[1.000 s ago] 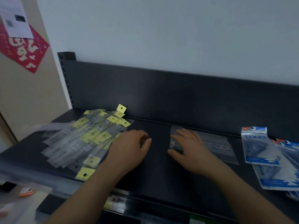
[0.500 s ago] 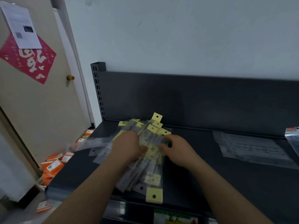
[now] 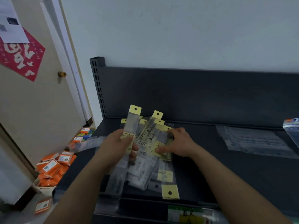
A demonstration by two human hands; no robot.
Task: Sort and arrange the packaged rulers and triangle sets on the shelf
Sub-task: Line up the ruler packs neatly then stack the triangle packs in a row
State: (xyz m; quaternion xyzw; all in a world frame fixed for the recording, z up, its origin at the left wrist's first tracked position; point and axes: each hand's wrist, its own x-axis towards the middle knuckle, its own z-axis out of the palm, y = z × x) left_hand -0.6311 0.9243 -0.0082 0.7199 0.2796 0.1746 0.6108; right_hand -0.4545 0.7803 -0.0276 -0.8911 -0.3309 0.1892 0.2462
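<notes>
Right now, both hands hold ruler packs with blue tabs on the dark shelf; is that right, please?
Not quite: the head view shows the tabs are yellow, not blue. Otherwise yes, the left hand and right hand hold the ruler packs on the dark shelf.

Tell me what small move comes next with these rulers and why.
Probably press both hands inward to square the bunch: left hand and right hand grip the packaged rulers from either side, yet their yellow tabs splay, some pointing at the shelf front.
</notes>
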